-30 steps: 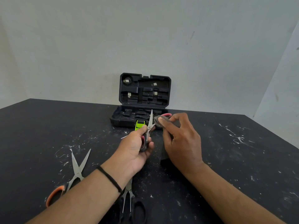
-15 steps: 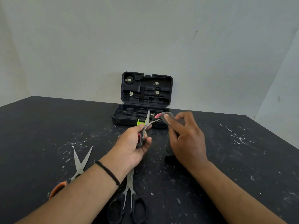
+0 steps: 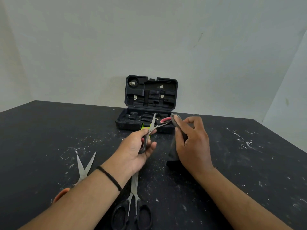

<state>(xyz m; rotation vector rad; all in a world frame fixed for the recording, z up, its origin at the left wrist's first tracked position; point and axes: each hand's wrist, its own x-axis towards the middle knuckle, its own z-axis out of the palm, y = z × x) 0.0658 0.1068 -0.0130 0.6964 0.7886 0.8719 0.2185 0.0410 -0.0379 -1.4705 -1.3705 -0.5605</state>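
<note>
Scissors: three pairs. That is one grey-and-red pair, one orange-handled pair at 8 o'clock on the worktop, and one black-handled pair at 6 o'clock.
Tool case: one, black, at 12 o'clock.
Cloth: one, dark.
Yellow-green item: one.
Hands: two, a left hand and a right hand.
Wristband: one, black.

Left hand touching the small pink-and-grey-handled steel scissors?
Touching. Head view: the left hand curls its fingers and thumb round one handle of the small pink-and-grey-handled steel scissors.
</note>
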